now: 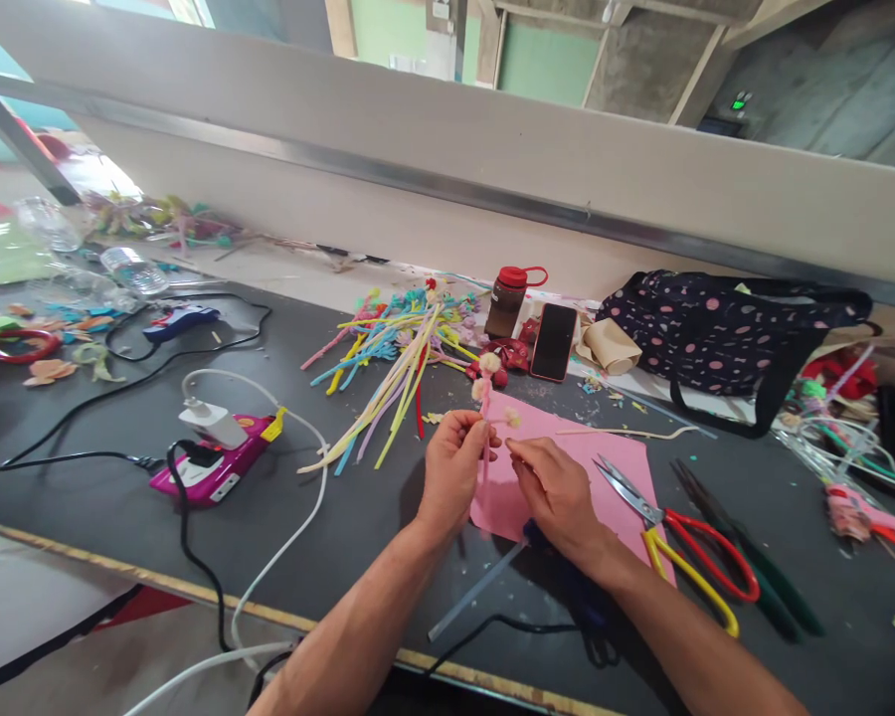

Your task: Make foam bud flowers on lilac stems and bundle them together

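Observation:
My left hand (458,467) is closed around a pink pipe-cleaner stem (485,403), held upright, with cream fuzzy tufts (490,364) at its top and side. Close by on the right, my right hand (559,487) has its thumb and fingertips drawn together at the stem. Whatever sits between those fingertips is too small to make out. Beneath both hands lies a pink sheet (604,452). A dark blue glue gun (574,597) rests partly hidden under my right forearm, and a translucent glue stick (473,595) points out from it.
Scissors (705,557) and dark green pliers (761,557) lie to the right. Coloured pipe cleaners (388,373) are heaped behind. A bottle (505,303), phone (554,341) and patterned bag (716,333) stand at the back. Left are a purple power strip (231,467) and cables.

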`<state>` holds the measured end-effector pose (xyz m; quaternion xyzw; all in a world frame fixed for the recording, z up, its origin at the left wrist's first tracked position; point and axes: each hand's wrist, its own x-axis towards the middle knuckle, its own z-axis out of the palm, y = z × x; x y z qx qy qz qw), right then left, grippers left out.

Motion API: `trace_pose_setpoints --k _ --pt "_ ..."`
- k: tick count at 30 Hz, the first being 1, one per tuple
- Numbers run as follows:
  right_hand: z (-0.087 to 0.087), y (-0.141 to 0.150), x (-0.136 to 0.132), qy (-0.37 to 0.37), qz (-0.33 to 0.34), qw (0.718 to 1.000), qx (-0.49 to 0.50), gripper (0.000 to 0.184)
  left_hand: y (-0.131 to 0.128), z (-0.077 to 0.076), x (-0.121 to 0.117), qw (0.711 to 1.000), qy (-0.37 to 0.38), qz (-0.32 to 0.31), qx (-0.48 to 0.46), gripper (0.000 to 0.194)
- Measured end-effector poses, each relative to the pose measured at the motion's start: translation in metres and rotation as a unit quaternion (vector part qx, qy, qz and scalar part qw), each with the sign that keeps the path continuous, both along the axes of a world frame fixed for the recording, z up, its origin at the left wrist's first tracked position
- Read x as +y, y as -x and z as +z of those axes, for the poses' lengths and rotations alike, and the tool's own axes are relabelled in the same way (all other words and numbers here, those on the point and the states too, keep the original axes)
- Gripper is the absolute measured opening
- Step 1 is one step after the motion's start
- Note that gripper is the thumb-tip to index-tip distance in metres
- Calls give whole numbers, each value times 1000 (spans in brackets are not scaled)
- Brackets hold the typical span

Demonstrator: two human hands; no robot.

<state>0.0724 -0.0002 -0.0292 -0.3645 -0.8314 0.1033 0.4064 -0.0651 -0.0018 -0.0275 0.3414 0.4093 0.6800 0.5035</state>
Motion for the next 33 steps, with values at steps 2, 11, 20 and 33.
trace_pose_setpoints --k 2,11,20,33 --pt "4 1 -1 112 26 992 59 28 1 2 -2 999 -13 8 35 13" --pt "10 5 2 281 16 925 255 14 -9 4 -13 985 -35 -32 165 8" --pt "2 19 -2 522 53 668 527 21 -8 5 -16 939 -62 45 336 6" --pt "7 16 8 466 23 705 534 17 -8 10 -11 992 33 -89 82 15"
